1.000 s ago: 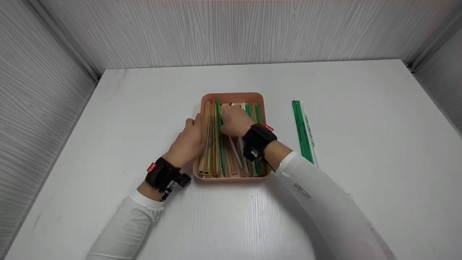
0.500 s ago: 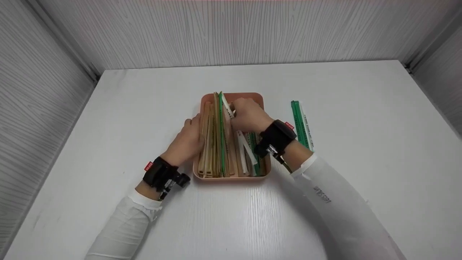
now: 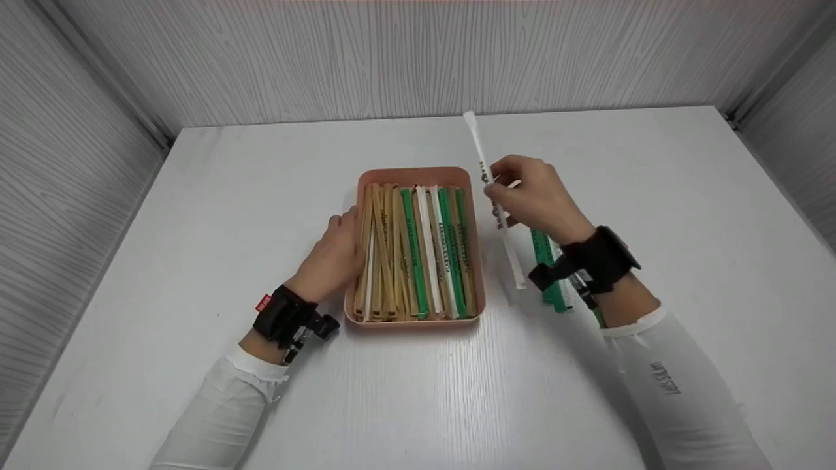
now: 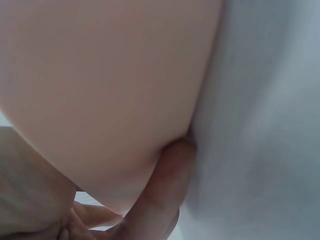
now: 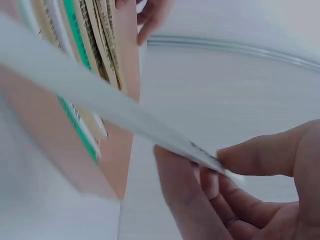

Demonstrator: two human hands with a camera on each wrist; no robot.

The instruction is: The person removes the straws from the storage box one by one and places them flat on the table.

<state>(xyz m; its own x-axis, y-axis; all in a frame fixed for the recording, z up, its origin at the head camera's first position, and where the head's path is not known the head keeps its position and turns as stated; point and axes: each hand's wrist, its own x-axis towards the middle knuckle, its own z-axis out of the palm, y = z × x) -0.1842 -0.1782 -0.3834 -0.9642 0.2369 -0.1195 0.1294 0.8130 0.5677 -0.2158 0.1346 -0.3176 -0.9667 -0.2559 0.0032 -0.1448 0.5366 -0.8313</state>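
In the head view my right hand (image 3: pixel 539 199) pinches a white paper-wrapped straw (image 3: pixel 513 258) with dark print, tilted in the air just right of a pink tray (image 3: pixel 415 325). The right wrist view shows the thumb (image 5: pixel 265 155) and fingers closed about this straw (image 5: pixel 100 97). Wrapped straws in brown, green and white (image 3: pixel 411 248) lie lengthwise, side by side, in the tray. At the tray's left side, my left hand (image 3: pixel 332 258) grips the wall. Up close in the left wrist view, a finger (image 4: pixel 167 187) lies along the pink wall (image 4: pixel 110 90), low by the table.
Green and white wrapped straws (image 3: pixel 543 261) lie on the white table (image 3: pixel 418 391) right of the tray, partly hidden under my right hand and wrist. Grained panels stand behind the table (image 3: pixel 418 59) and at both sides.
My right hand has drawn the white straw out of the tray and moved right with it. The straws left inside lie flatter. My left hand stays on the tray's side.
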